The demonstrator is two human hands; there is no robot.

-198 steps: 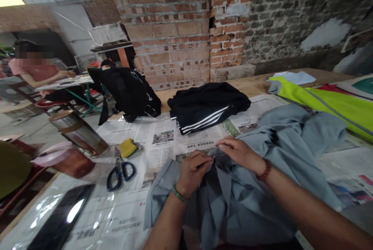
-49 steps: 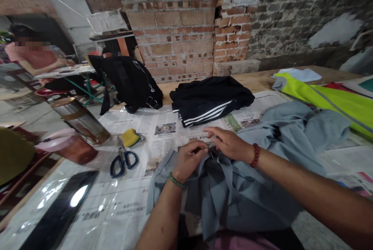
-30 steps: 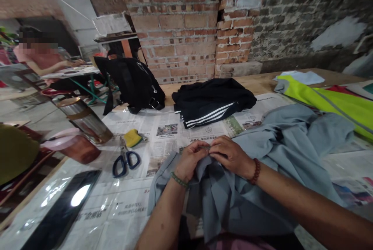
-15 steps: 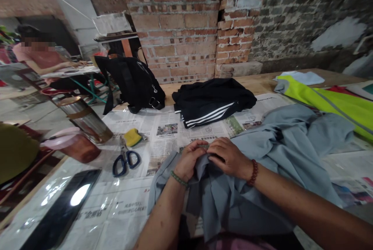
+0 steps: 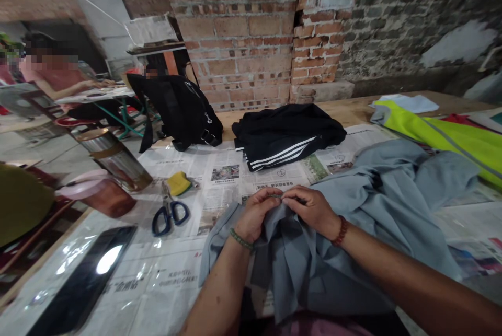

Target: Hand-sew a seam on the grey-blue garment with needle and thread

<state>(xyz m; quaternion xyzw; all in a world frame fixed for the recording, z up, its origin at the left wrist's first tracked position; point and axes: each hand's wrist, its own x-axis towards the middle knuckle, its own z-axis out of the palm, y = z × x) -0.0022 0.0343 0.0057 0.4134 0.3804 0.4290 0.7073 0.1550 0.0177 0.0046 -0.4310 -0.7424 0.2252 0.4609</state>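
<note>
A crumpled grey garment [image 5: 337, 273] spreads across the near side of the table and hangs toward my lap. My left hand [image 5: 257, 216], with a green beaded bracelet at the wrist, pinches a gathered edge of it. Close against it, my right hand [image 5: 311, 210], wearing a red-brown bracelet, has its thumb and fingertips pressed together at the same edge. Whether a needle or thread sits between the fingertips is too small to make out. To the left lie blue-handled scissors [image 5: 169, 216], their blades by a yellow sponge [image 5: 179, 183].
Newspaper under clear plastic covers the table [image 5: 157, 294]. A phone [image 5: 84, 278], pink-lidded cup [image 5: 100, 195] and metal flask [image 5: 115, 161] stand at left. Behind are a black bag [image 5: 180, 111], black striped clothing [image 5: 290, 137] and a yellow vest [image 5: 451, 135]. Another person [image 5: 58, 74] sits far left.
My right hand has shifted slightly, its fingers drawing together beside the left fingertips at the cloth edge. My left hand stays nearly in place on the garment.
</note>
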